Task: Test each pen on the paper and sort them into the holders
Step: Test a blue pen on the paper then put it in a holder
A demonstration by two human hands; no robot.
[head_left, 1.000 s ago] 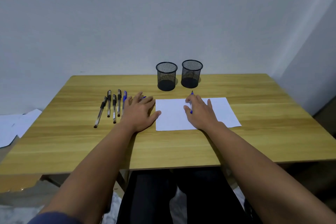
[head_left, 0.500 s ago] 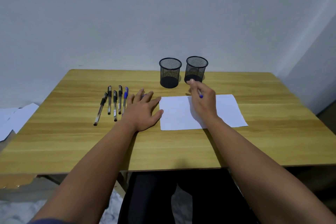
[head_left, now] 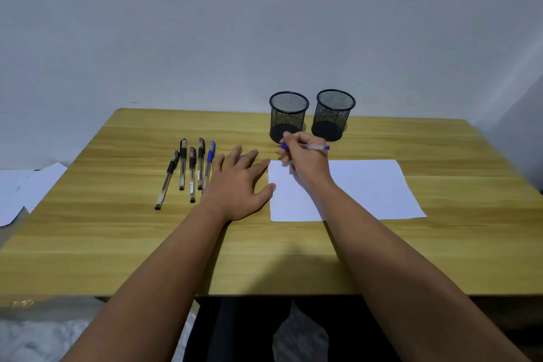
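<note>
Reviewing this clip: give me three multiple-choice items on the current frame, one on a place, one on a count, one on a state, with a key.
1. Where do the two mesh holders stand?
A. behind the paper
B. on the paper
C. left of the pens

2. How many pens lie in the row left of the left hand?
A. three
B. five
C. eight

3. What is the right hand doing?
A. lying flat
B. gripping a blue pen
C. lifting a holder

Key: 1 A, they stand beyond its far edge; 2 B, four black and one blue; 3 B, fingers curl round it.

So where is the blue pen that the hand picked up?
In the head view, the blue pen is held sideways in the right hand, just in front of the two mesh holders and above the paper's far left corner.
</note>
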